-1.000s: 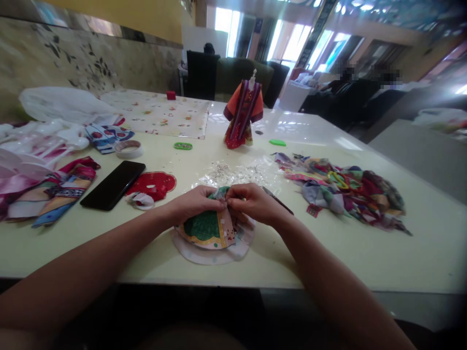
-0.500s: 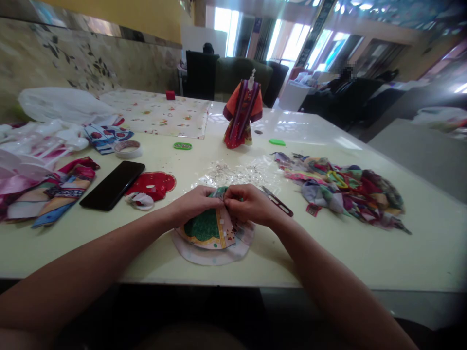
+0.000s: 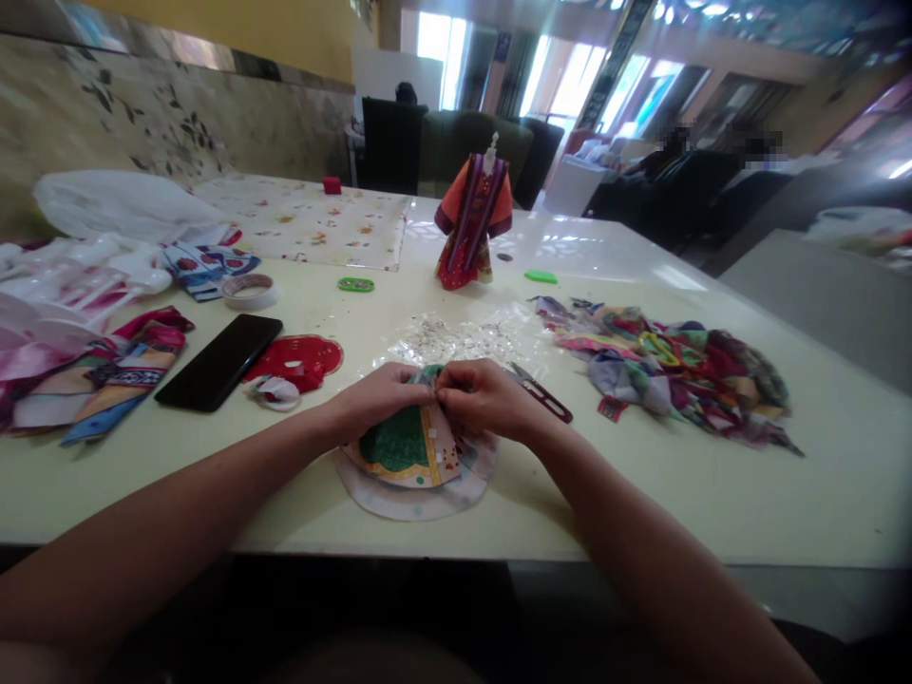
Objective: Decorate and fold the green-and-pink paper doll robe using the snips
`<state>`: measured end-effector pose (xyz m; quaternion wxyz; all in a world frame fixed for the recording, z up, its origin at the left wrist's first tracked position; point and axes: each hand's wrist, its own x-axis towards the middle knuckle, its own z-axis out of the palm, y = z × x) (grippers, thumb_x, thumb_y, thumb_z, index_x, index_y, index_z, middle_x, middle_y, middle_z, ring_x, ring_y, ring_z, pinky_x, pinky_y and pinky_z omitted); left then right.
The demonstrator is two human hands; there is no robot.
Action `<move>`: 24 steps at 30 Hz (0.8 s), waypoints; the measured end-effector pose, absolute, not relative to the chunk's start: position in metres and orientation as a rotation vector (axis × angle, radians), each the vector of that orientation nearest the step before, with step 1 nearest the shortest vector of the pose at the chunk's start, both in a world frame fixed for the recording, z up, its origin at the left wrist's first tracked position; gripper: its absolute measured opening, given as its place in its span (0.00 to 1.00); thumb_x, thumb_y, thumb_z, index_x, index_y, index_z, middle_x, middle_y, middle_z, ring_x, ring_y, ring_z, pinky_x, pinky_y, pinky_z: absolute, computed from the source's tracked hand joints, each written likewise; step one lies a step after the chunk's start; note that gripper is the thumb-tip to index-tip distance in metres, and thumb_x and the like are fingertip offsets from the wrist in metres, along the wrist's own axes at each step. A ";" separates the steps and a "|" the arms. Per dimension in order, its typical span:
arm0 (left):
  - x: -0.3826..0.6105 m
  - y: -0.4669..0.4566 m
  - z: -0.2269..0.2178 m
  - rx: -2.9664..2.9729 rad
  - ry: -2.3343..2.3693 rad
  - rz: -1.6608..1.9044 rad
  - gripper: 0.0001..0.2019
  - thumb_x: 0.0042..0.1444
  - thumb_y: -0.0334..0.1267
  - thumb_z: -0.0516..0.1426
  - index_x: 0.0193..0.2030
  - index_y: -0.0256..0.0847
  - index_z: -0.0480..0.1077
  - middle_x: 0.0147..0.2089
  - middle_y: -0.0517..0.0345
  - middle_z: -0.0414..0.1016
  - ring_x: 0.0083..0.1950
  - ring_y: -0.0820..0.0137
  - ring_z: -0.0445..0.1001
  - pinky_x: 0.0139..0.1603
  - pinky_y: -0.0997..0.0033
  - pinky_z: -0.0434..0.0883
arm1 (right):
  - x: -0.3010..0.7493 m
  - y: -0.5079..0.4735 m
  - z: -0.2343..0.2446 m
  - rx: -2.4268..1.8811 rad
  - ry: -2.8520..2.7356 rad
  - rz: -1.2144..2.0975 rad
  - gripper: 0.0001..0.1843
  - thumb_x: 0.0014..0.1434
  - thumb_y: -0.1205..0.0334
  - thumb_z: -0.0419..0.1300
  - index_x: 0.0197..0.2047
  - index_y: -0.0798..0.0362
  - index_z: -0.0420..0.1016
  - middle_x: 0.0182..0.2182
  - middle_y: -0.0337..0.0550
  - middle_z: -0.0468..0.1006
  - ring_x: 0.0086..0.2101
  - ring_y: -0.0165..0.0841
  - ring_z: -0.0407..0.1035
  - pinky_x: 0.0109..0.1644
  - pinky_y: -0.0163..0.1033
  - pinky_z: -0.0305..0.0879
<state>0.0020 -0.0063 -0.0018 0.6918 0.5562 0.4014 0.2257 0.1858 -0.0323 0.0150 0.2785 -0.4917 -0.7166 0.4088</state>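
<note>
A round piece of patterned fabric (image 3: 397, 445), green with a yellow border and a pale strip, lies in front of me over a wider pale skirt-like layer (image 3: 389, 505). My left hand (image 3: 389, 391) is closed on the upper edge of this fabric, thumb on top. Right beside it, my right hand (image 3: 476, 391) pinches the same edge; the fingertips of both hands nearly meet. Whether a needle or pin sits between them cannot be made out. Just beyond the hands is a clear plastic sheet (image 3: 470, 337) strewn with tiny pieces. A thread snipper (image 3: 545, 394) lies near my right wrist.
Fabric scraps (image 3: 684, 370) are heaped at right. A black phone (image 3: 220, 363), red cloth (image 3: 303, 361), tape roll (image 3: 249, 292) and white plastic parts (image 3: 85, 275) lie at left. A small dressed figure (image 3: 474, 223) stands at the back. People sit farther off.
</note>
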 end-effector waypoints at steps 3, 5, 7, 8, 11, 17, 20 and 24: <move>0.002 -0.007 -0.002 1.249 0.878 0.519 0.10 0.47 0.40 0.63 0.33 0.36 0.73 0.31 0.57 0.77 0.31 0.70 0.75 0.36 0.72 0.71 | 0.185 -0.032 0.015 -1.315 -1.934 1.076 0.05 0.51 0.68 0.55 0.26 0.55 0.70 0.18 0.34 0.67 0.22 0.24 0.60 0.27 0.31 0.55; 0.002 -0.008 -0.003 1.257 0.891 0.534 0.09 0.47 0.39 0.63 0.33 0.36 0.73 0.30 0.58 0.76 0.30 0.71 0.75 0.35 0.72 0.70 | 0.183 -0.032 0.015 -1.328 -1.939 1.063 0.05 0.51 0.69 0.54 0.26 0.55 0.70 0.18 0.34 0.67 0.22 0.24 0.60 0.26 0.31 0.54; 0.002 -0.009 -0.005 1.271 0.909 0.554 0.08 0.47 0.38 0.62 0.33 0.36 0.73 0.29 0.59 0.76 0.30 0.71 0.74 0.34 0.73 0.69 | 0.182 -0.033 0.015 -1.337 -1.933 1.053 0.06 0.50 0.70 0.54 0.26 0.56 0.70 0.18 0.33 0.67 0.22 0.23 0.60 0.26 0.31 0.54; 0.003 -0.009 -0.006 1.275 0.914 0.564 0.08 0.47 0.37 0.62 0.34 0.36 0.73 0.28 0.59 0.75 0.29 0.71 0.73 0.33 0.73 0.69 | 0.181 -0.033 0.015 -1.336 -1.926 1.050 0.06 0.50 0.70 0.54 0.26 0.56 0.71 0.18 0.33 0.68 0.22 0.23 0.60 0.26 0.30 0.54; 0.003 -0.009 -0.008 1.268 0.911 0.576 0.08 0.47 0.36 0.61 0.34 0.36 0.73 0.28 0.60 0.75 0.28 0.71 0.73 0.33 0.73 0.68 | 0.181 -0.034 0.013 -1.325 -1.885 1.076 0.05 0.49 0.70 0.54 0.26 0.56 0.70 0.17 0.33 0.67 0.21 0.23 0.60 0.24 0.30 0.53; 0.002 -0.006 -0.009 1.290 0.956 0.582 0.07 0.47 0.38 0.60 0.31 0.36 0.73 0.27 0.59 0.74 0.28 0.72 0.72 0.31 0.74 0.68 | 0.183 -0.032 0.009 -1.340 -1.742 1.277 0.02 0.50 0.68 0.56 0.27 0.54 0.69 0.15 0.31 0.65 0.17 0.22 0.58 0.20 0.30 0.51; 0.002 -0.005 -0.007 1.274 0.958 0.567 0.09 0.48 0.40 0.61 0.31 0.36 0.73 0.28 0.57 0.75 0.29 0.70 0.72 0.32 0.73 0.68 | 0.183 -0.032 0.010 -1.365 -1.717 1.300 0.01 0.50 0.67 0.56 0.27 0.53 0.69 0.16 0.32 0.65 0.17 0.23 0.58 0.19 0.30 0.51; 0.003 -0.006 -0.006 1.251 0.928 0.556 0.12 0.46 0.41 0.64 0.35 0.35 0.75 0.30 0.56 0.77 0.30 0.70 0.74 0.34 0.72 0.70 | 0.183 -0.033 0.012 -1.352 -1.778 1.241 0.03 0.51 0.67 0.55 0.27 0.54 0.69 0.16 0.32 0.65 0.18 0.23 0.59 0.20 0.30 0.52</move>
